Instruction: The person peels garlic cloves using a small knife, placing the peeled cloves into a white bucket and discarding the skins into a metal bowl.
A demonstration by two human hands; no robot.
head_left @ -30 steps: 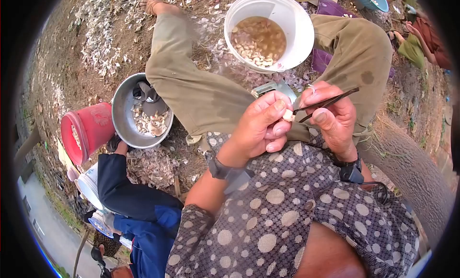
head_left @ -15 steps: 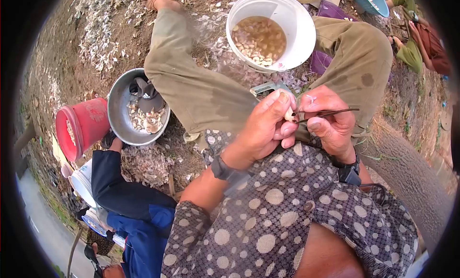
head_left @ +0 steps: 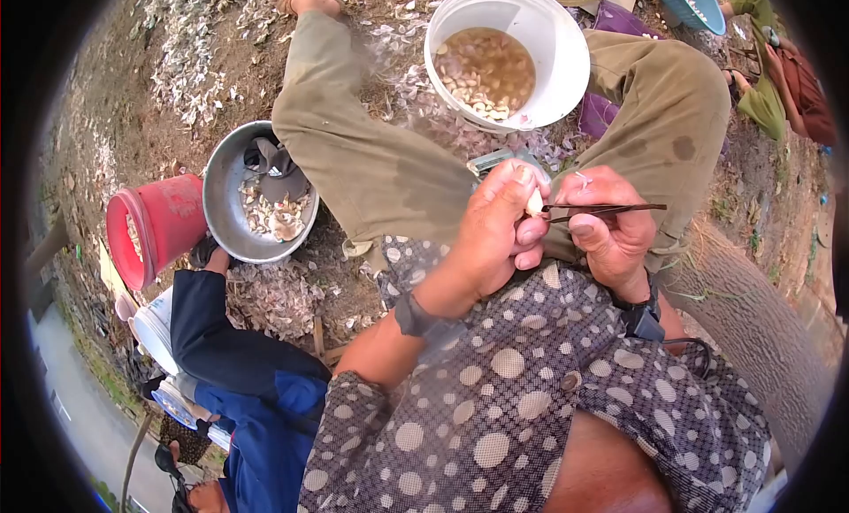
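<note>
My left hand (head_left: 497, 223) pinches a small pale clove (head_left: 534, 202), held upright between thumb and fingers. My right hand (head_left: 610, 225) grips thin dark tweezers (head_left: 606, 209), whose two tips point left, close beside the clove. A shred of pale peel (head_left: 583, 179) sticks to a finger of my right hand. Beyond both hands stands a white bucket (head_left: 566, 66) with brownish water and many pale cloves (head_left: 478, 97) in it.
A metal bowl (head_left: 215, 195) with cloves and a grey cap stands at left beside a red bucket (head_left: 172, 214). A person in blue (head_left: 265, 416) sits lower left; another (head_left: 765, 93) is at upper right. Peel (head_left: 274, 305) litters the ground. A blue basin (head_left: 685, 4) lies at top right.
The clove now stands more upright in my left hand. The tweezer arms look spread farther apart. The surroundings have shifted slightly right in the view.
</note>
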